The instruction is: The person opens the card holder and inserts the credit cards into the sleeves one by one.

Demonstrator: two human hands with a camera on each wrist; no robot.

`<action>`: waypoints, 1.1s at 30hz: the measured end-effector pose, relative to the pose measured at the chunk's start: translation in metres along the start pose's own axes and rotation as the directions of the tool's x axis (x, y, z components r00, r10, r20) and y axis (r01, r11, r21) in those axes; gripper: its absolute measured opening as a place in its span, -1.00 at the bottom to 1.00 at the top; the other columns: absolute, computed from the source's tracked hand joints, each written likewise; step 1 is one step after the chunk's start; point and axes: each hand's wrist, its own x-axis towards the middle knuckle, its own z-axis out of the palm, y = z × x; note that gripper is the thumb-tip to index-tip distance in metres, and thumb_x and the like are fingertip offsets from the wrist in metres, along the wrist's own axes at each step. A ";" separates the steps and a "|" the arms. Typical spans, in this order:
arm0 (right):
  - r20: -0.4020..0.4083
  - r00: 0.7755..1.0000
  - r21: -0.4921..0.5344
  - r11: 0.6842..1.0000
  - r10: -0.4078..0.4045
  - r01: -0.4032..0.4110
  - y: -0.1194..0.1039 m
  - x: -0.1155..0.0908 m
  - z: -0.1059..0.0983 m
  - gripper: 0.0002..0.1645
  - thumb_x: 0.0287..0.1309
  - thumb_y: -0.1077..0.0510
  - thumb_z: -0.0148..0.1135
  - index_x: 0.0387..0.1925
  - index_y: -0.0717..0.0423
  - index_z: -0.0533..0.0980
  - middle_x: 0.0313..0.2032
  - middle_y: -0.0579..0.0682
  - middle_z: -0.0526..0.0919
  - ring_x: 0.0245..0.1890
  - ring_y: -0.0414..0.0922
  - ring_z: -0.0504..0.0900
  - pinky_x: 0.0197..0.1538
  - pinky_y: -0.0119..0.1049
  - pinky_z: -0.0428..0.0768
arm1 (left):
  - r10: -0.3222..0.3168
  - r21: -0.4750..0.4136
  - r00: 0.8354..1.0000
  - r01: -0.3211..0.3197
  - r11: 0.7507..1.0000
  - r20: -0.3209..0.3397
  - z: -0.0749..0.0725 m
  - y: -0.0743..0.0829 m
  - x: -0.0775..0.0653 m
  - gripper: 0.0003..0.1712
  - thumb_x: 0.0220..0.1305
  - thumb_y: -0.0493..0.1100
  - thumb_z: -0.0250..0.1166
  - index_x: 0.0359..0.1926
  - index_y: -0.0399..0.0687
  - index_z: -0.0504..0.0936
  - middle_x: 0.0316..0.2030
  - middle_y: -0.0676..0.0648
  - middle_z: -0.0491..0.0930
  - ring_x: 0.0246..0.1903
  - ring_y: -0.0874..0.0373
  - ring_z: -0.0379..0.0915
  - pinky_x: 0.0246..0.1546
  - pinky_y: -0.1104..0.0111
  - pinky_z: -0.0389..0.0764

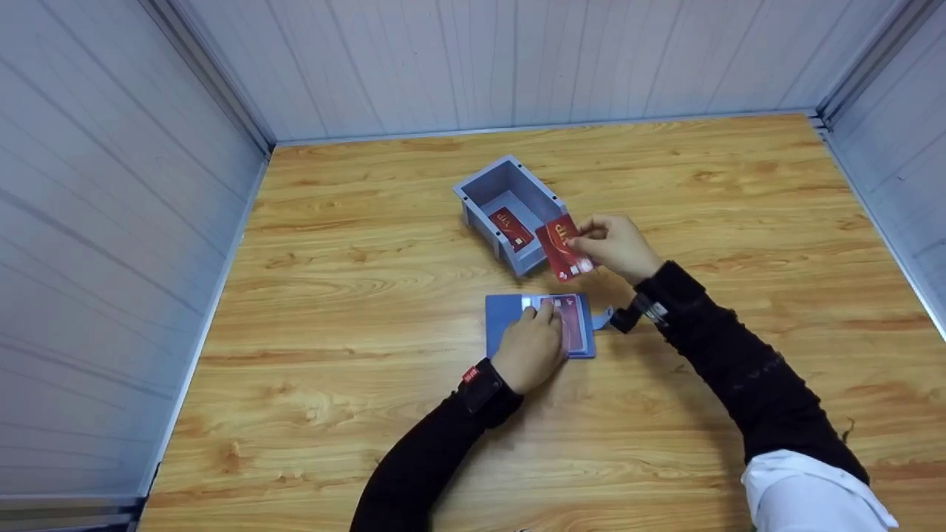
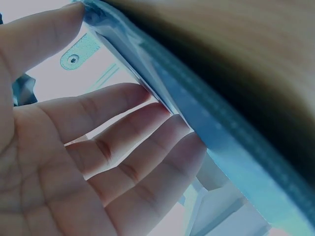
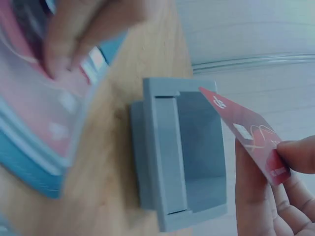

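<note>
My right hand [image 1: 613, 244] pinches a red VIP card [image 1: 563, 247] between thumb and fingers, above the near right corner of a grey bin [image 1: 510, 193]. In the right wrist view that card [image 3: 248, 135] is tilted beside the bin's opening. Another red card [image 1: 511, 227] lies inside the bin. Nearer to me, a blue card holder [image 1: 502, 314] lies spread on the table, a red card visible under its clear sleeve [image 1: 573, 325]. My left hand [image 1: 531, 347] rests on the holder. In the left wrist view its fingers [image 2: 133, 142] reach fairly straight to the sleeves.
The wood-grain table [image 1: 332, 295] meets pale panel walls at the back [image 1: 517, 59], left and right. A strap with a snap [image 1: 604, 318] sticks out from the holder's right edge. Dark bands [image 1: 669, 295] sit on both wrists.
</note>
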 end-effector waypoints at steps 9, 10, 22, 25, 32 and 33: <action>-0.015 0.999 -0.022 0.999 -0.029 0.028 0.037 -0.020 0.002 -0.68 0.20 0.23 0.27 -0.11 0.43 0.52 -0.44 -0.15 0.60 -0.47 -0.30 0.56 -0.42 -0.47 0.60 | 0.009 -0.023 1.000 -0.008 1.000 0.028 0.000 -0.001 0.000 -0.53 0.39 -0.01 0.10 0.14 -0.24 0.57 0.11 -0.14 0.49 -0.10 -0.01 0.51 -0.39 0.22 0.71; -0.013 0.999 -0.008 0.999 -0.033 0.033 0.041 -0.021 0.002 -0.68 0.20 0.24 0.27 -0.12 0.44 0.51 -0.45 -0.16 0.60 -0.48 -0.31 0.57 -0.43 -0.48 0.59 | 0.010 -0.021 0.999 -0.009 1.000 0.033 0.001 -0.001 0.000 -0.52 0.39 -0.01 0.11 0.15 -0.24 0.57 0.11 -0.14 0.49 -0.09 -0.01 0.51 -0.38 0.22 0.71; 0.044 0.997 0.093 0.993 0.066 -0.070 0.067 -0.029 0.002 -0.70 0.21 0.26 0.23 -0.12 0.43 0.46 -0.54 -0.20 0.63 -0.56 -0.33 0.57 -0.48 -0.50 0.56 | -0.005 -0.051 0.992 0.011 0.999 0.124 -0.002 -0.001 0.003 -0.44 0.43 0.02 0.04 0.26 -0.26 0.48 0.20 -0.18 0.44 0.00 -0.03 0.48 -0.25 0.19 0.71; 0.038 0.995 0.135 0.986 0.097 -0.101 0.072 -0.029 0.001 -0.75 0.20 0.28 0.23 -0.15 0.38 0.44 -0.56 -0.20 0.62 -0.57 -0.32 0.57 -0.50 -0.50 0.55 | -0.007 -0.039 0.991 0.012 0.999 0.133 -0.003 -0.001 0.003 -0.44 0.42 0.03 0.06 0.24 -0.26 0.49 0.18 -0.16 0.44 0.00 -0.02 0.48 -0.24 0.20 0.71; 0.034 0.991 0.218 0.967 0.130 -0.134 0.080 -0.029 -0.001 -0.85 0.20 0.34 0.18 -0.21 0.31 0.42 -0.55 -0.19 0.65 -0.55 -0.29 0.62 -0.44 -0.47 0.63 | -0.039 -0.038 0.990 0.045 0.998 0.139 -0.003 0.003 0.004 -0.43 0.35 0.08 0.16 0.17 -0.26 0.52 0.11 -0.17 0.46 -0.06 0.00 0.49 -0.29 0.21 0.72; 0.035 0.990 0.223 0.965 0.137 -0.141 0.081 -0.029 -0.001 -0.86 0.20 0.34 0.17 -0.22 0.30 0.41 -0.56 -0.19 0.65 -0.56 -0.30 0.62 -0.45 -0.48 0.62 | -0.047 -0.043 0.989 0.053 0.998 0.143 -0.004 0.004 0.005 -0.43 0.34 0.09 0.17 0.14 -0.27 0.54 0.07 -0.17 0.47 -0.08 0.00 0.49 -0.31 0.21 0.72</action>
